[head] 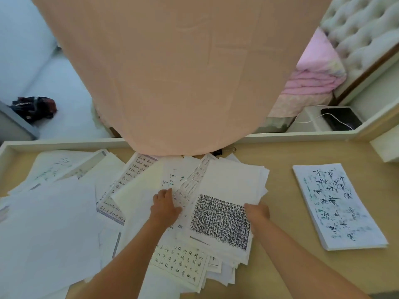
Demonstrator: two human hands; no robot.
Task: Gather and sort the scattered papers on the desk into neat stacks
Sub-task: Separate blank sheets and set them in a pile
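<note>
Scattered white papers [54,208] cover the left and middle of the wooden desk [280,190]. In the middle lies a rough bundle topped by a sheet with a dense black block of writing [220,221]. My left hand [165,208] presses flat on the papers at that sheet's left edge. My right hand [258,212] grips the bundle's right edge, fingers curled over it. A separate neat stack with brush calligraphy [336,208] lies at the right, apart from both hands.
A large peach cloth [172,72] hangs over the desk's far edge and hides part of the papers. A binder clip [224,151] lies by the cloth's hem. A white raised rim [64,143] borders the desk. A dark tablet with a cable [339,118] sits beyond.
</note>
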